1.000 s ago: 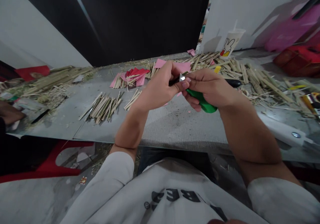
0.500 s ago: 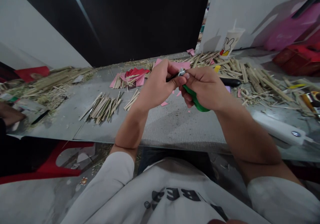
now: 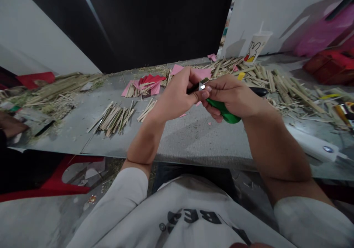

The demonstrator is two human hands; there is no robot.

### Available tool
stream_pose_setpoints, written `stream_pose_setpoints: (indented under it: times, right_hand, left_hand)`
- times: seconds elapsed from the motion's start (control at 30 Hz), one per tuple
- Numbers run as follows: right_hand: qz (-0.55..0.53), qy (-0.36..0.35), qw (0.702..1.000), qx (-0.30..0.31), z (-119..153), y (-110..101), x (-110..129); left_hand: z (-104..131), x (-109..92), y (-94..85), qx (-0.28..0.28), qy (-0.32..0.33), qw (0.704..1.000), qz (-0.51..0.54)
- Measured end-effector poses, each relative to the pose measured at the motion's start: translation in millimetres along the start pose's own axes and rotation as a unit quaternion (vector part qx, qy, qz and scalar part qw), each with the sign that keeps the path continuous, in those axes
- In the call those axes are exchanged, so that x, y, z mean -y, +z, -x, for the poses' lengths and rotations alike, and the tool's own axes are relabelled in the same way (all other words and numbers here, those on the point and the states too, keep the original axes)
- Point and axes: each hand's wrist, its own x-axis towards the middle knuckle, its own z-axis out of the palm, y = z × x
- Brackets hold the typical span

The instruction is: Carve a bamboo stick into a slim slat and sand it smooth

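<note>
Above the gray table (image 3: 193,141), I see a person's right hand (image 3: 232,93) curled around a green handle (image 3: 229,115); the left hand (image 3: 178,95), its thumb touching the right's, pinches a shiny metal piece (image 3: 202,84). Thin bamboo sticks (image 3: 114,119) lie leftward.

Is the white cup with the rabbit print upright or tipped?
Upright: the white cup has its pale straw on top and printed rabbit head up.
</note>
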Motion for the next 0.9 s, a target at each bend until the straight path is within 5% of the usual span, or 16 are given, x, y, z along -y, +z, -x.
stream_pose_setpoints:
  times: [0.43, 0.7, 0.9]
  right_hand:
    - [0.042, -0.053, 0.988, -0.138, -3, 18, -6]
    - [-0.008, -0.058, 0.998, -0.002, 2, 3, 0]
    - [-0.009, -0.013, 0.999, 0.040, 6, -3, 2]
  left_hand:
    - [3, -6, 1.2, -0.077, -0.032, 0.996, -0.023]
    - [0, -8, -1.7, -0.006, -0.031, 0.999, 0.012]
    - [2, -10, -1.4, 0.030, -0.042, 0.997, 0.058]
